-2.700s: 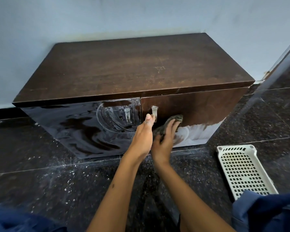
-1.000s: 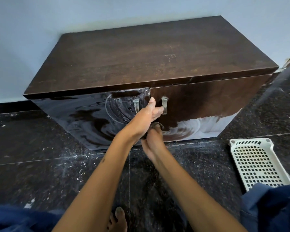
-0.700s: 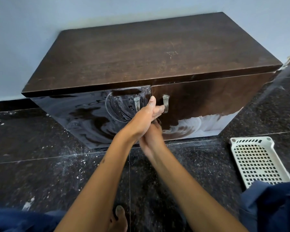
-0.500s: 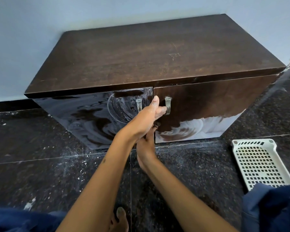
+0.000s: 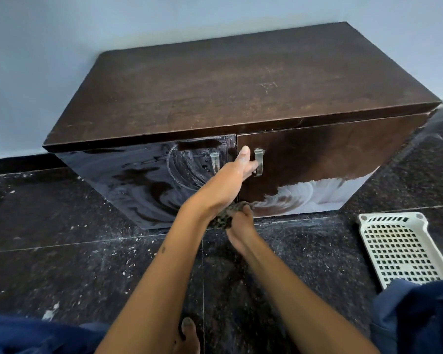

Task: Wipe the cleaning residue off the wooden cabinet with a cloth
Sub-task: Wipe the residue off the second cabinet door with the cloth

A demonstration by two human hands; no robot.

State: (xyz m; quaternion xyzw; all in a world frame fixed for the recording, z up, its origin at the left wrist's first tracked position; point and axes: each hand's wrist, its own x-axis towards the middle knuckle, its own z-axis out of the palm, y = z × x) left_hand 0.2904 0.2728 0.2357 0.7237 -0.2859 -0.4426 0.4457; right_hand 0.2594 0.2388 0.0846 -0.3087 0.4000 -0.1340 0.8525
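The dark wooden cabinet [image 5: 241,80] stands against the wall with both doors closed. White residue smears cover the lower part of the right door [image 5: 317,192], and wet swirls streak the left door [image 5: 149,180]. My left hand [image 5: 238,172] reaches to the seam between the doors, with its fingers hooked on the right door's metal handle [image 5: 259,159]. My right hand [image 5: 239,223] grips a dark crumpled cloth [image 5: 221,219] and presses it against the bottom edge of the right door. My left wrist partly hides the cloth.
A white perforated plastic basket [image 5: 399,251] lies on the black speckled stone floor [image 5: 87,264] to the right of the cabinet. My bare foot [image 5: 188,335] and blue-clad knees [image 5: 414,315] are at the bottom of the view. A pale blue wall [image 5: 62,34] stands behind the cabinet.
My right hand has slid the cloth from the middle of the right door down to its bottom edge by the seam. My left hand has closed onto the right door's handle.
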